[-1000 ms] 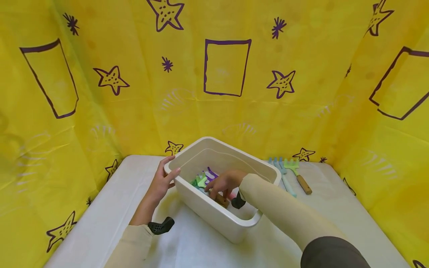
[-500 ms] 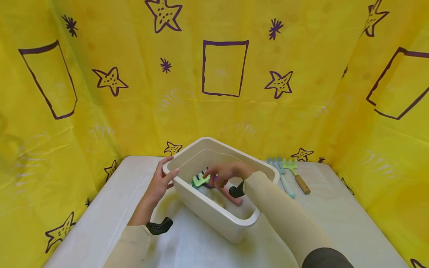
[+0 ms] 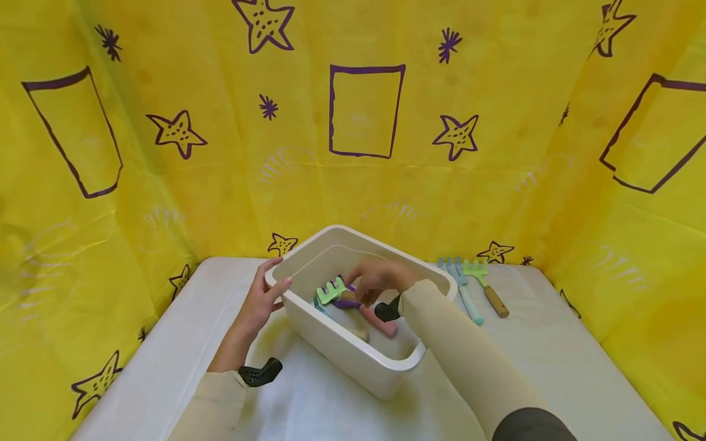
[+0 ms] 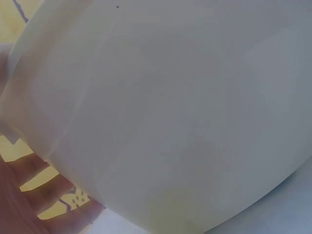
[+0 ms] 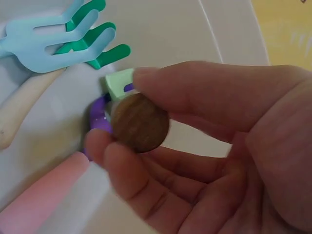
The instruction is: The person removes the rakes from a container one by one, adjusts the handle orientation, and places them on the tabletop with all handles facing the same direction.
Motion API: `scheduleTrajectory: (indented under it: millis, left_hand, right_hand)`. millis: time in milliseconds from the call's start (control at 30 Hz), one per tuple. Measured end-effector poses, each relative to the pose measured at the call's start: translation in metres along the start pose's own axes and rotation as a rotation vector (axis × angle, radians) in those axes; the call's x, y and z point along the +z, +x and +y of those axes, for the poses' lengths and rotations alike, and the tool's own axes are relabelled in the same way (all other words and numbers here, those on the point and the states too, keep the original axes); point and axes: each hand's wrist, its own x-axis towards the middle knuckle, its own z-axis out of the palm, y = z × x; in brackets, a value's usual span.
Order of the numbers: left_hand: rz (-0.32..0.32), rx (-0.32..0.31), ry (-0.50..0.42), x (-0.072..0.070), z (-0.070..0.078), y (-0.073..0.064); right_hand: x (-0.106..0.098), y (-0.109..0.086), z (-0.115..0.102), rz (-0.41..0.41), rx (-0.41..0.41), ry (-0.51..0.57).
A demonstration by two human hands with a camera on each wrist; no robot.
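My left hand (image 3: 261,300) grips the left corner of a cream plastic bin (image 3: 364,353), thumb over the rim; in the left wrist view its fingers (image 4: 73,219) lie along the outer wall. Inside the bin, my right hand (image 3: 380,280) pinches the wooden handle of a light green hand rake (image 3: 331,290). The round handle end (image 5: 141,123) faces the right wrist camera, between thumb and fingers. Below lie a purple tool (image 3: 346,304), a pink handle (image 3: 380,321), a light blue rake (image 5: 53,39) and a dark green rake (image 5: 117,53). A pale wooden handle (image 5: 29,100) lies beside them.
Right of the bin, a light blue rake (image 3: 469,300) and a green rake with a wooden handle (image 3: 494,299) lie on the white table (image 3: 551,361). A yellow curtain (image 3: 358,184) with starfish drawings stands behind and at both sides.
My right hand has come up from low in the bin, lifting the light green rake by its handle, so the pink handle shows. My left hand keeps its grip on the corner.
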Motion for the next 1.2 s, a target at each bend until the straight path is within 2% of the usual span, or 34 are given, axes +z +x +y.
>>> scheduleTrajectory:
  millis: [100, 233, 333, 433, 600, 667, 900, 1200]
  left_hand:
    - [-0.003, 0.000, -0.005, 0.000, 0.000, 0.000]
    - [-0.009, -0.007, -0.001, -0.001, 0.000, 0.000]
    - [-0.017, -0.017, 0.001, -0.002, 0.003, 0.000]
    - [-0.030, -0.030, -0.002, 0.000, 0.016, -0.005]
    - [-0.021, -0.008, 0.011, 0.001, 0.012, -0.001]
    - [-0.013, -0.003, 0.012, 0.000, 0.003, 0.003]
    - [-0.007, -0.012, 0.010, -0.001, 0.001, 0.002]
    - [-0.008, -0.001, -0.010, 0.000, 0.003, 0.001]
  right_hand:
    - [-0.001, -0.001, 0.000, -0.031, 0.036, -0.047]
    - [-0.002, -0.001, -0.001, -0.093, 0.033, -0.117]
    - [-0.003, 0.000, -0.001, -0.130, 0.032, -0.093]
    - [-0.004, -0.002, -0.003, -0.156, 0.035, -0.068]
    - [-0.008, -0.008, -0.012, -0.190, 0.015, -0.068]
    - [-0.010, -0.012, -0.015, -0.174, 0.000, -0.072]
    - [-0.021, -0.030, -0.013, -0.069, -0.001, -0.093]
    - [-0.038, -0.058, -0.002, 0.173, -0.091, -0.011]
